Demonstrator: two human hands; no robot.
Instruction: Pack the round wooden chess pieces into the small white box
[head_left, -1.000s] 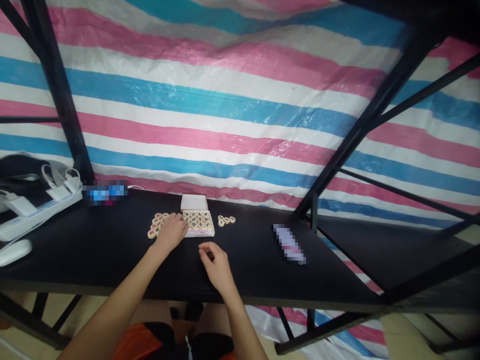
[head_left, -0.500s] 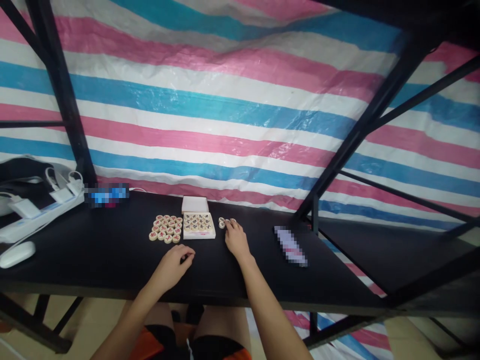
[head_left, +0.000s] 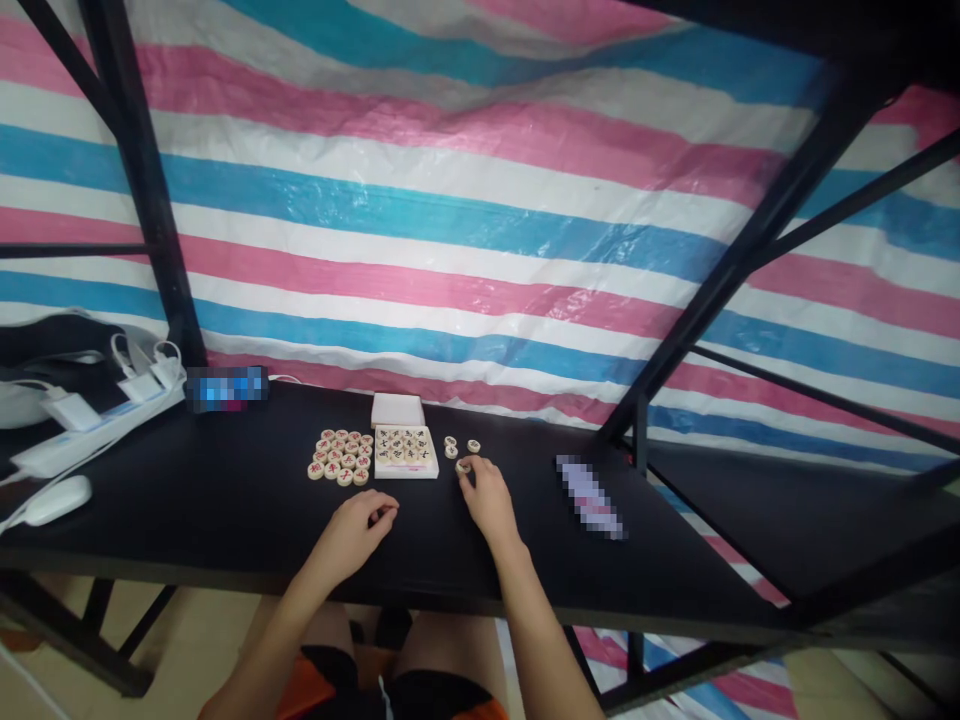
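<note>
Several round pieces with red characters (head_left: 341,457) lie in rows on the black table, left of a white box (head_left: 406,470). Inside the box are pieces with black characters (head_left: 403,444). Three loose pieces (head_left: 451,451) lie to its right. My right hand (head_left: 486,495) has its fingertips on another round piece (head_left: 462,467), just nearer to me than those three. My left hand (head_left: 360,530) rests on the table in front of the box, fingers curled together, and nothing shows in it.
A white lid (head_left: 397,411) lies behind the box. A power strip (head_left: 97,440) with plugs and a white mouse-like object (head_left: 58,500) are at the left. A blurred pale item (head_left: 589,498) lies at the right; black frame posts (head_left: 675,350) rise behind.
My right hand has moved slightly right and nearer to me. More loose pieces now show beside the box. The view has shifted a little; my left hand keeps its pose.
</note>
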